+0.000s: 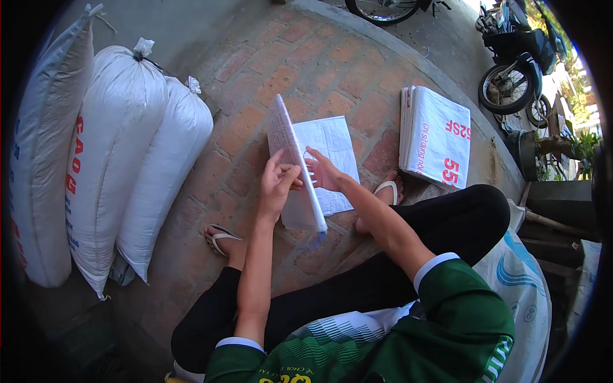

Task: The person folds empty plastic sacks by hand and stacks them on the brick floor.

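A flat folded woven sack (295,142), white with faint print, stands tilted on edge in front of me. My left hand (277,185) is at its left face, fingers bent and closed against it near the middle. On the other side, my right hand (325,171) has its fingers spread apart beside the right face; whether they touch it is hard to tell. Below lies another white sack sheet (335,143), spread flat on the brick floor and partly covered by the raised one.
A stack of folded white sacks (440,137) with red print lies at the right. Several full, tied sacks (118,147) lean at the left. Motorbikes (520,60) stand at the upper right. My sandalled feet (225,241) rest on the brick floor (255,76).
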Demonstrator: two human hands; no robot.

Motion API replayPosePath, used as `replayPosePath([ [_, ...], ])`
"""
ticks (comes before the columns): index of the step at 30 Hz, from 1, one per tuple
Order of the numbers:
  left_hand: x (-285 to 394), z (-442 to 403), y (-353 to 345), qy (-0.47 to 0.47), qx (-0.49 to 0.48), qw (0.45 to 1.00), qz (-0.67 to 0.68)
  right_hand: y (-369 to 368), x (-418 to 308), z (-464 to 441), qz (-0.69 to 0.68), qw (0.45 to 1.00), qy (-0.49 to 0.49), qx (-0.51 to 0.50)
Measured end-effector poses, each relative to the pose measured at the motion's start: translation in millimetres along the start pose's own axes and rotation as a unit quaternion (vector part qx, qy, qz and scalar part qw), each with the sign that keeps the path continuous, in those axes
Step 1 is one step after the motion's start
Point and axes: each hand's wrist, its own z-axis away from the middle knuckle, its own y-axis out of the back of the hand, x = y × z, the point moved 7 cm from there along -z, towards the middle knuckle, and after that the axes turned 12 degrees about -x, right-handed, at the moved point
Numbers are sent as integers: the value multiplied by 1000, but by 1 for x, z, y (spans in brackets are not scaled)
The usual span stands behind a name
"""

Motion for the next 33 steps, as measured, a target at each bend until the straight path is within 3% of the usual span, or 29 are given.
replayPosePath([
  [3,28,9,-56,-57,-111,992,26,6,-53,50,-91,992,85,7],
  [5,69,39,-104,-66,-213,967,125,45,-58,69,-97,991,89,35],
  [7,113,78,-145,-70,-357,900,239,66,-62,92,2,986,50,157],
  [9,154,108,-171,-107,-438,840,302,83,-59,96,37,979,48,196],
  [15,175,132,-179,-152,-495,747,418,129,-50,79,240,909,135,313],
  [19,178,139,-178,-57,-498,738,451,133,-46,64,217,921,150,288],
  [22,175,146,-175,-78,-514,736,433,133,-45,54,224,919,146,289],
  [25,181,148,-172,-112,-493,773,384,129,-49,50,265,892,155,332],
  [29,190,144,-165,-148,-445,809,353,130,-49,50,395,810,174,398],
  [32,198,143,-159,-196,-451,804,335,125,-47,58,543,684,120,473],
  [33,201,142,-156,-210,-457,799,329,119,-45,63,543,674,104,490],
])
